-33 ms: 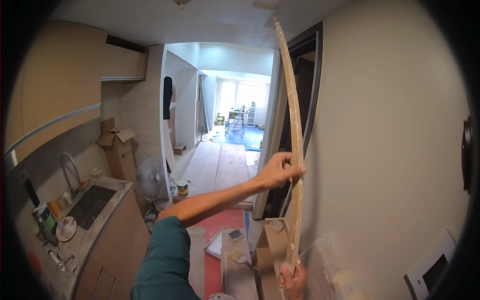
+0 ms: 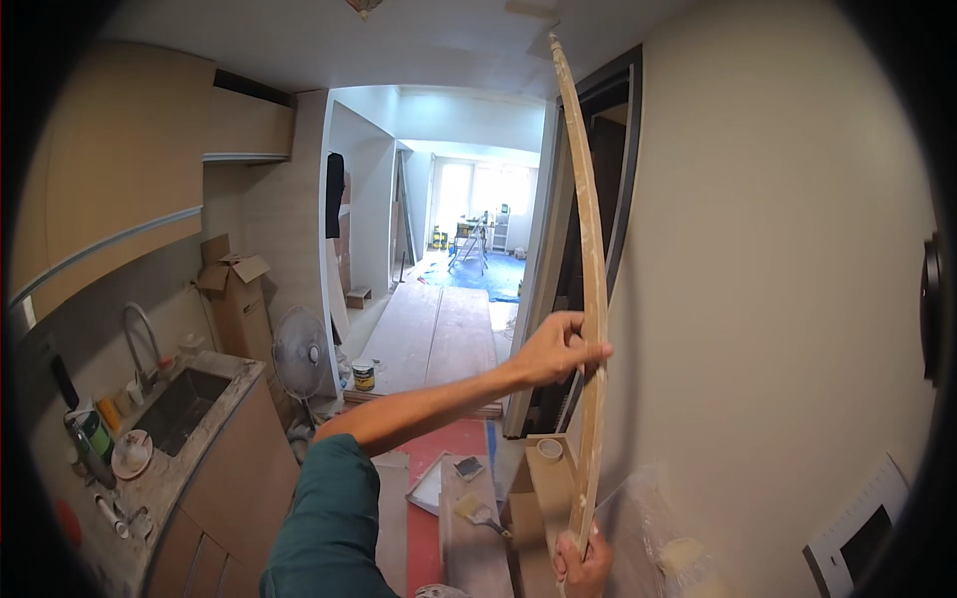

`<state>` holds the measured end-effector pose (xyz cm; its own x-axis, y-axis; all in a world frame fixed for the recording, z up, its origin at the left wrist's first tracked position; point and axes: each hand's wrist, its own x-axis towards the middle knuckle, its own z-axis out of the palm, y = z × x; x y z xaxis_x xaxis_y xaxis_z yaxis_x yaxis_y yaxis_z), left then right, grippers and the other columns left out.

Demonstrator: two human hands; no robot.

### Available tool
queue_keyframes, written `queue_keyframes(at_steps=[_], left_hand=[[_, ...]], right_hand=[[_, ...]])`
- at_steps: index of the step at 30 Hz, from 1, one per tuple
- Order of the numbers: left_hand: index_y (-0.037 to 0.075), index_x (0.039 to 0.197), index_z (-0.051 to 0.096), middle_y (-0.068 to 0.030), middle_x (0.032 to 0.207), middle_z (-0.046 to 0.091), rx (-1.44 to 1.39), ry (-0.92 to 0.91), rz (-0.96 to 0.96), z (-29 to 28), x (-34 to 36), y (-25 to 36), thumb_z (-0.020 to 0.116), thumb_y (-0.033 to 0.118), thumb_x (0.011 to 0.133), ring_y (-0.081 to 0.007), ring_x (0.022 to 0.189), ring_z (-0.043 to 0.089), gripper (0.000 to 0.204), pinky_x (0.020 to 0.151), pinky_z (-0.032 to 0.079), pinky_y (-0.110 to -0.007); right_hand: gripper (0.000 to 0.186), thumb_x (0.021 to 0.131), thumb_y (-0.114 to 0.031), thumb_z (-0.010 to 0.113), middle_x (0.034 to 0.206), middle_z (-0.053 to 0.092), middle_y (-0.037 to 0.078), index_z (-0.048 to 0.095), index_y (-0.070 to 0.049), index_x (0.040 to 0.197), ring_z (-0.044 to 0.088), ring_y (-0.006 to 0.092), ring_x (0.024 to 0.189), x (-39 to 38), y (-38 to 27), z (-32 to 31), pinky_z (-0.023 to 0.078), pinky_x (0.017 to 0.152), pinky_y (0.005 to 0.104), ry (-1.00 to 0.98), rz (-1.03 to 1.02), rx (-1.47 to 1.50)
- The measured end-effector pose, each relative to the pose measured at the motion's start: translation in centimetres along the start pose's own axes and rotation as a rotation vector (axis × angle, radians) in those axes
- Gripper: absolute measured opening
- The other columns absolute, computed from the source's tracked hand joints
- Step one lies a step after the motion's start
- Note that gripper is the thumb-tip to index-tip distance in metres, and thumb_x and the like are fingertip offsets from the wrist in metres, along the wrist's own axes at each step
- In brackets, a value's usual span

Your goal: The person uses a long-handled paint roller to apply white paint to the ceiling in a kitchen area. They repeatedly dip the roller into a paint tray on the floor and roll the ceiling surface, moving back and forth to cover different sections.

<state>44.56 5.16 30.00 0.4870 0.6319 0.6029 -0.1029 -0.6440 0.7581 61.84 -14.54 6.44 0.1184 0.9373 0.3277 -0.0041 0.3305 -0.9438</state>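
Wall (image 2: 768, 249) is seen right of the pole (image 2: 586, 209). Ceiling (image 2: 449, 55) is spread over the pole's top end; whether contact is made there can't be told. Cabinets (image 2: 120, 149) are mounted high, well left of the pole. Tabletop (image 2: 242, 367) with sink (image 2: 189, 409) is set below them, also well left of the pole. Two pale boards (image 2: 409, 334) are laid side by side on the floor, left of the pole and farther off.

Pole itself is held near upright, dark door frame (image 2: 635, 149) behind it. A bow is shown along its length; lens bend can't be ruled out. Its surface is streaked with white.

Open carton (image 2: 558, 478) is placed just left of the pole's lower part. Fan (image 2: 299, 354) is stood well left of the pole.

Pole is gripped by both hands. Left hand (image 2: 560, 349): nearly closed, pole pinched partway up, thumb laid across it. Right hand (image 2: 586, 563): closed around the pole's lower part; bottom end can't be made out.

Tray (image 2: 427, 490), brush (image 2: 483, 516) and can (image 2: 364, 376) are all left of the pole, can farthest.
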Motion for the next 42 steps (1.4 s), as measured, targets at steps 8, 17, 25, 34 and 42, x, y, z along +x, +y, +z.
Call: queue_keyframes(at_steps=[8, 17, 25, 34, 42], left_hand=[[-0.001, 0.098, 0.064, -0.0023, 0.07, 0.067, -0.151, -0.121, 0.027, 7.8, -6.2, 3.1, 0.075, 0.028, 0.091, -0.0022, 0.054, 0.056, 0.032, 0.047, 0.042, -0.02], [-0.003, 0.123, 0.058, -0.0056, 0.106, 0.067, -0.213, -0.237, -0.07, 12.9, -10.7, 5.5, 0.075, 0.014, 0.09, -0.0099, 0.095, 0.064, 0.041, 0.083, 0.053, -0.025], [-0.003, 0.118, 0.059, -0.005, 0.094, 0.068, -0.255, -0.174, 0.035, 16.0, -12.1, 6.4, 0.075, 0.021, 0.091, -0.0047, 0.076, 0.062, 0.039, 0.061, 0.047, -0.021], [0.001, 0.108, 0.058, -0.0045, 0.077, 0.068, -0.064, -0.049, -0.075, 12.9, -9.5, 5.6, 0.072, 0.026, 0.092, -0.0041, 0.058, 0.06, 0.033, 0.044, 0.044, -0.019], [0.003, 0.1, 0.056, -0.0142, 0.082, 0.073, -0.135, 0.101, -0.062, 8.2, -6.5, 1.9, 0.065, 0.031, 0.096, -0.0068, 0.058, 0.061, 0.03, 0.048, 0.046, -0.019]], right_hand=[[0.02, 0.094, -0.025, 0.064, 0.055, 0.049, 0.0, 0.063, -0.005, 0.087, 0.045, 0.011, 0.043, -9.3, 1.2, -4.1, 0.037, 0.04, 0.0297, 0.097, -0.121, -0.045], [0.019, 0.095, -0.021, 0.064, 0.068, 0.06, 0.004, 0.066, -0.003, 0.099, 0.054, 0.0151, 0.056, -17.1, 1.8, -9.0, 0.043, 0.051, 0.0305, -0.042, 0.016, -0.107], [0.028, 0.092, -0.027, 0.067, 0.079, 0.069, 0.012, 0.069, -0.003, 0.105, 0.065, 0.0284, 0.068, -19.8, 2.6, -10.3, 0.051, 0.064, 0.0381, 0.094, -0.294, -0.5], [0.02, 0.093, -0.024, 0.065, 0.061, 0.055, 0.004, 0.065, -0.004, 0.098, 0.051, 0.0161, 0.05, -15.4, 2.1, -8.5, 0.039, 0.046, 0.0331, 0.034, -0.053, -0.235], [0.023, 0.091, -0.022, 0.068, 0.071, 0.062, 0.004, 0.063, -0.003, 0.105, 0.061, 0.0191, 0.065, -9.2, 2.2, -4.9, 0.047, 0.056, 0.0349, 0.142, -0.361, -0.507]])
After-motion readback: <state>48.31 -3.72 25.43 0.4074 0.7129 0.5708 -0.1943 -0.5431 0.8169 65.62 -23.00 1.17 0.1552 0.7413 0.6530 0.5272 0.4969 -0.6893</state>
